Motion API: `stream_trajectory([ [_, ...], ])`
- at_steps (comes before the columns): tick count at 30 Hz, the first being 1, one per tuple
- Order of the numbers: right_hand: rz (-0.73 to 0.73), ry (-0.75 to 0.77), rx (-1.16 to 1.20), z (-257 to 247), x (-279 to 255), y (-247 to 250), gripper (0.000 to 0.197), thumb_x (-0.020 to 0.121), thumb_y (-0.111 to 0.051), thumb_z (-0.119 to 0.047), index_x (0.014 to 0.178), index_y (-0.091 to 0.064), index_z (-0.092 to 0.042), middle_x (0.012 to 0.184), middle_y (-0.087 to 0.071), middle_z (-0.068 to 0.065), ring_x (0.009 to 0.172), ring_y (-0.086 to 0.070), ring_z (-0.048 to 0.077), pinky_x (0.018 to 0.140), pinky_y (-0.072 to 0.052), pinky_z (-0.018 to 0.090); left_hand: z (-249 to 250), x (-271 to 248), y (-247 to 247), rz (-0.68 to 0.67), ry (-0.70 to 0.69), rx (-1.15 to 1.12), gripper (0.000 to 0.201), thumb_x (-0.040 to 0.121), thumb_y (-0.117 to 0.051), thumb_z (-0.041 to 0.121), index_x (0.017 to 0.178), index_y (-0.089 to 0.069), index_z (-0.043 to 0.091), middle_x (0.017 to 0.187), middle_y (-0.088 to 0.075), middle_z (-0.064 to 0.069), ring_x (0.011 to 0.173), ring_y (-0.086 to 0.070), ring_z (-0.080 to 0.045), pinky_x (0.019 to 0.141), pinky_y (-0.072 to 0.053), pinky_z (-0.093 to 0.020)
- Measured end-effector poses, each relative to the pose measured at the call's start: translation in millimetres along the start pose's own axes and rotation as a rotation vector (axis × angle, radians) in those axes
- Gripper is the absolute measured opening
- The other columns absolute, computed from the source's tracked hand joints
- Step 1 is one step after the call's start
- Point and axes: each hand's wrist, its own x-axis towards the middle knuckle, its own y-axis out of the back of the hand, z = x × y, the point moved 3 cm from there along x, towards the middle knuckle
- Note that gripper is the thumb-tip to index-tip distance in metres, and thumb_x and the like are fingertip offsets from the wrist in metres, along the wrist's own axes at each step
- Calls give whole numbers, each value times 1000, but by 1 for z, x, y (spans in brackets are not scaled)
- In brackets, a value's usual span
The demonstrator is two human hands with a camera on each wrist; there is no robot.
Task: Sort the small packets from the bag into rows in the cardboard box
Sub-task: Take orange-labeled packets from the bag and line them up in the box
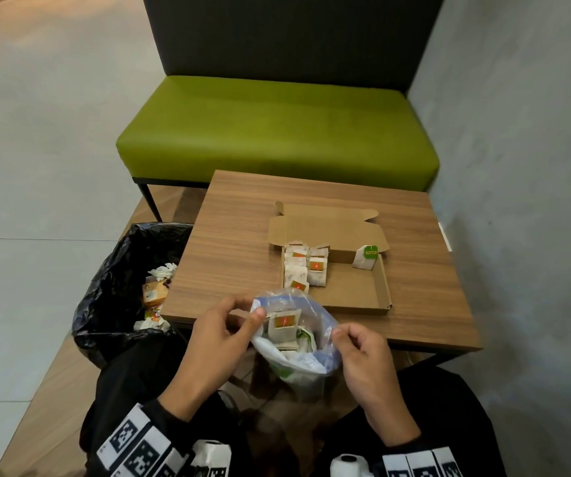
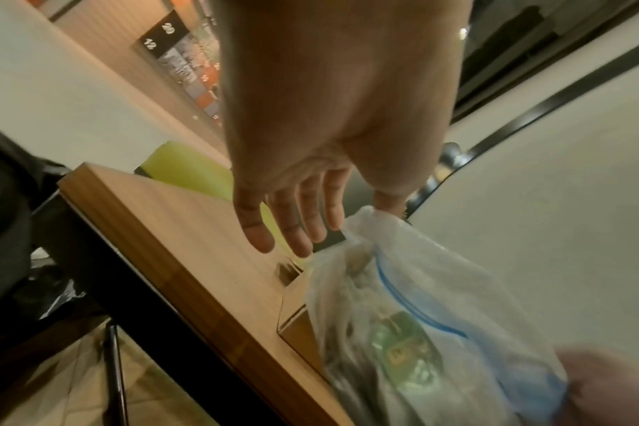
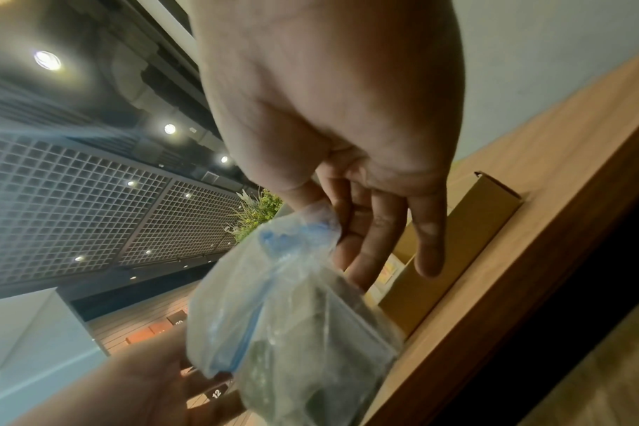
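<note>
A clear plastic bag [image 1: 297, 352] with a blue zip strip hangs open just off the table's near edge, held by its rim. My left hand [image 1: 242, 315] pinches the rim's left side [image 2: 365, 219] between thumb and forefinger. My right hand [image 1: 340, 335] pinches the right side [image 3: 310, 224]. Inside stands a white packet with an orange label [image 1: 284, 327], above green-labelled ones. The open cardboard box [image 1: 363, 287] lies on the table beyond the bag. Two rows of orange-labelled packets [image 1: 306, 268] fill its left end; one green-labelled packet [image 1: 366, 257] leans at its back right corner.
The small wooden table [image 1: 235, 242] has a green bench [image 1: 277, 132] behind it and a grey wall [image 1: 518, 166] on the right. A black-lined bin [image 1: 129, 290] with paper scraps stands on the floor at the table's left.
</note>
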Motion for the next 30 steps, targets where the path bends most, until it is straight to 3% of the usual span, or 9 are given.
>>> stream_trajectory([
  [5,-71,-18,16,-7,-3,-2,25,97,-60,-21,75,-71,-14,68,-68,-1,68,-64,8,65,-53,27,2,2,3,113,-71,59,17,97,-58,30,101,-74,25,81,-75,6,74,-70,-8,66,-54,-27],
  [8,-63,-16,-63,-18,-2,3,21,90,-67,-39,99,-72,-20,93,-73,-9,83,-69,9,67,-53,15,11,1,8,153,-125,92,20,98,-56,28,97,-75,23,74,-74,8,68,-68,-6,62,-52,-27],
  [11,-21,229,-279,-36,-1,3,48,85,-73,-42,129,-60,-28,120,-58,-17,107,-58,-1,86,-47,15,21,1,12,157,-195,138,23,99,-55,27,93,-76,24,67,-71,12,62,-64,-3,57,-48,-23],
  [15,-193,551,-381,-61,2,-14,38,85,-73,-37,123,-66,-34,123,-51,-18,121,-46,1,102,-42,26,30,2,14,147,-255,161,24,98,-54,30,93,-77,25,71,-71,17,67,-66,-2,59,-45,-15],
  [18,-167,627,-449,-68,9,-19,23,84,-70,-40,105,-74,-33,123,-48,-20,121,-40,0,100,-38,27,34,6,17,163,-275,185,26,98,-55,29,76,-69,34,63,-66,17,59,-61,-2,55,-41,-15],
  [21,-178,611,-402,-72,17,-20,17,82,-68,-42,93,-75,-33,122,-46,-24,120,-37,-7,96,-31,16,33,12,20,171,-271,215,24,98,-55,28,79,-69,34,67,-68,22,62,-62,1,56,-41,-13],
  [23,-140,587,-279,-77,24,-14,11,83,-72,-35,92,-75,-30,119,-55,-20,119,-45,-5,94,-36,11,32,16,25,190,-274,236,22,98,-56,26,86,-74,31,71,-70,24,68,-65,2,59,-46,-15],
  [26,-53,560,-81,-89,37,3,9,83,-78,-16,91,-77,-19,102,-68,-11,100,-62,1,86,-46,10,27,25,35,238,-261,269,23,98,-58,26,89,-78,21,71,-72,15,71,-67,-4,65,-50,-28],
  [30,4,456,14,-88,65,18,10,84,-77,-18,93,-76,-21,85,-75,-8,81,-69,6,73,-55,18,19,38,45,251,-211,260,29,98,-57,28,79,-75,19,65,-71,-1,65,-67,-15,62,-49,-37],
])
